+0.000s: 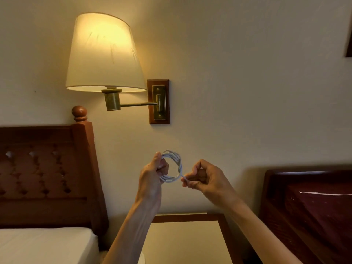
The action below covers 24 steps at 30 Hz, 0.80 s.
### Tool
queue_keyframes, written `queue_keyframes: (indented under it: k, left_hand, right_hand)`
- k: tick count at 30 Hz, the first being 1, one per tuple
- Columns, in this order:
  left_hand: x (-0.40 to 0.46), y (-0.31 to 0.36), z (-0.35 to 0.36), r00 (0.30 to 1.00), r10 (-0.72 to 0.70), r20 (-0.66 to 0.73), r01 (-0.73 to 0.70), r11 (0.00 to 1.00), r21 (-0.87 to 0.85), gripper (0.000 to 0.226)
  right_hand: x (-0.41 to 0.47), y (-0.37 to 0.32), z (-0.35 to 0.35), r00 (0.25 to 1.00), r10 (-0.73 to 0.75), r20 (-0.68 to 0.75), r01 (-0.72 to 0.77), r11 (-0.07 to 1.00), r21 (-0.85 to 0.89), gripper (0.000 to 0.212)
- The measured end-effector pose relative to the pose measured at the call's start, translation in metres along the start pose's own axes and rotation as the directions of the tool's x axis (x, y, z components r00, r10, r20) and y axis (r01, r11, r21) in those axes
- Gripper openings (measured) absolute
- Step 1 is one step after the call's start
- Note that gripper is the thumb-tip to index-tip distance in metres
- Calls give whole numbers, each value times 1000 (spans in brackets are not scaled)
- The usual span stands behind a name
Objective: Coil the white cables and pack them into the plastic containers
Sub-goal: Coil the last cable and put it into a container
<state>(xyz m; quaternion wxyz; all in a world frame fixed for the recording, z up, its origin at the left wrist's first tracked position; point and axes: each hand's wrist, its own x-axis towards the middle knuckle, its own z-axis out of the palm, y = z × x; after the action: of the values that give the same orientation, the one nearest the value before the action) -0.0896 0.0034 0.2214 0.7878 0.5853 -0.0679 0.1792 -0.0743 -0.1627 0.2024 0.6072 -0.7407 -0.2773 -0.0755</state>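
A white cable [176, 162] is wound into a small round coil, held up in front of the wall at chest height. My left hand [152, 174] grips the coil's left side, with the thumb on top of the loops. My right hand [203, 178] pinches the cable's loose end just right of the coil, where the end wraps round the loops. No plastic container is in view.
A lit wall lamp [103, 54] on a brass arm hangs above. Below my arms stands a bedside table [190, 242] with a wooden rim. A bed with a carved headboard [43, 172] is at the left, and dark wooden furniture [314, 206] at the right.
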Motion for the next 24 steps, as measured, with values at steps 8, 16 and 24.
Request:
queue_keyframes:
  k: [8,16,24]
  left_hand:
    - [-29,-61,-39,975,-213,-59,217,974,69,48]
    - [-101,-126,-159,931,-312,-188,363,771,523,22]
    - [-160,-194,-234,922,-137,-363,376,544,750,14]
  right_hand:
    - [-30,36,56,985,173,-7,-169,966,197,31]
    - [-75,131,130,941,338,-2,-335,934,-122,17]
    - [-91,172,196,882,411,230,-313,877,-365,19]
